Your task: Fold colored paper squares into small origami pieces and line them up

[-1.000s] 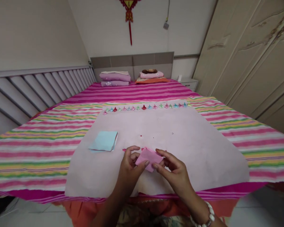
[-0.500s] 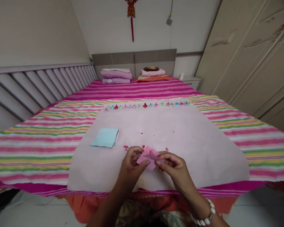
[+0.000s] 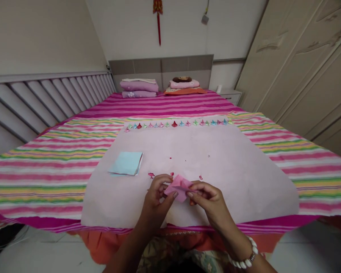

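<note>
A partly folded piece of pink origami paper [image 3: 179, 189] is held between both hands above the near part of a pale sheet [image 3: 244, 182]. My left hand [image 3: 157, 197] pinches its left corner, with the thumb on top and the fingers behind. At the right corner, my right hand [image 3: 208, 199] grips the paper between thumb and fingers. Small red paper scraps [image 3: 150, 175] lie on the sheet just beyond the hands. To the left rests a stack of square paper [image 3: 126, 163], light blue on top.
Along the sheet's far edge runs a row of small folded paper pieces in several colours, a red one [image 3: 174, 124] among them. The sheet covers a striped bedspread [image 3: 45, 178]. Folded bedding [image 3: 139, 87] sits by the headboard. A railing [image 3: 53, 98] borders the left side.
The view has shifted slightly, moving the scene a few pixels. Both hands keep their hold on the pink paper, with hardly any visible movement.
</note>
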### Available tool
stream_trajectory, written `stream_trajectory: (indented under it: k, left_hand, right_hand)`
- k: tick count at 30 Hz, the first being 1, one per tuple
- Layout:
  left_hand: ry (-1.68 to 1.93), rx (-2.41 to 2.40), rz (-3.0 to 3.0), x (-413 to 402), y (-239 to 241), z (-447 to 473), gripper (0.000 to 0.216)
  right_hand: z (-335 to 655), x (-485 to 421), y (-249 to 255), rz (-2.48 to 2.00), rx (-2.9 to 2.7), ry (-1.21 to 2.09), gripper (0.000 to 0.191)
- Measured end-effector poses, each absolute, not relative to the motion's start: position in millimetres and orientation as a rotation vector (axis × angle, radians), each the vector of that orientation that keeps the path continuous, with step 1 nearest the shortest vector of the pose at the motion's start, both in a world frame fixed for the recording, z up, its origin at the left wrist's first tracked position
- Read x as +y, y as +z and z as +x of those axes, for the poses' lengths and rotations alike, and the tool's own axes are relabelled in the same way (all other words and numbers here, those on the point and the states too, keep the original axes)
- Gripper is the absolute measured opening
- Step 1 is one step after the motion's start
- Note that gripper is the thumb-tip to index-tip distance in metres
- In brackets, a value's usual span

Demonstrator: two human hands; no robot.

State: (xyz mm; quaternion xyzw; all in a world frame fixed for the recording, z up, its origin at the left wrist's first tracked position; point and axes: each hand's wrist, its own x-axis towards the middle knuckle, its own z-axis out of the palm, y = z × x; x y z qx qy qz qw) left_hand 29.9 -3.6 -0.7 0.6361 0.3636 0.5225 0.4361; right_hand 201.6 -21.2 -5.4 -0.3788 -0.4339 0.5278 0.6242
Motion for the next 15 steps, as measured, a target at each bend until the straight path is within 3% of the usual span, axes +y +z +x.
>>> stream_trajectory:
  k: [4, 10, 12, 15]
  left_hand:
    - [1.306, 0.889, 1.758, -2.4, -0.5, 27.7, 0.016]
    - [1.176, 0.838, 1.66, -4.6, 0.9, 27.6, 0.031]
    - [1.162, 0.819, 1.607, -5.3, 2.0, 28.7, 0.025]
    - [1.168, 0.842, 1.542, -5.7, 4.3, 30.3, 0.021]
  right_hand:
    - [201.8, -21.6, -6.0, -0.863, -1.007, 1.204, 0.01]
    - [201.3, -24.0, -4.9, -0.884, -1.055, 1.205, 0.01]
    - [199.8, -25.1, -3.9, -0.917, -1.039, 1.218, 0.019]
    - [197.1, -25.7, -2.8, -0.933, -0.951, 1.252, 0.049]
